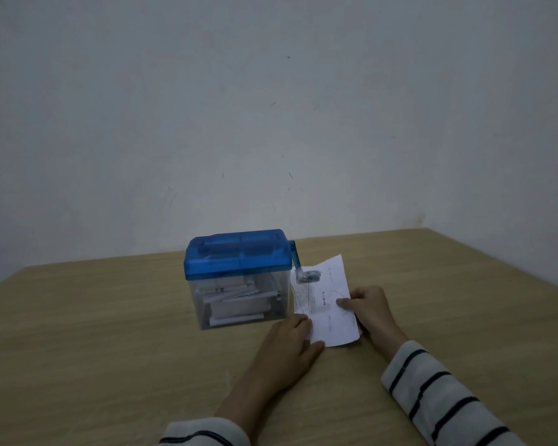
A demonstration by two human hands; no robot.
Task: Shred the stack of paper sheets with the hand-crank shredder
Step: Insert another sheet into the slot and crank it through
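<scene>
Head view: one shredder [239, 278] stands mid-desk [110, 317], blue lid on, its clear bin already holding cut strips. Just right of it lies the paper [327, 304], under the crank [303, 272]. Left hand [287, 346] lies flat, fingers straight, pressing the sheets' near left edge; right hand [368, 309] pinches the right edge, thumb on top. This looks like picking up a sheet; next it must go into the lid's slot. How many sheets, I can't tell.
</scene>
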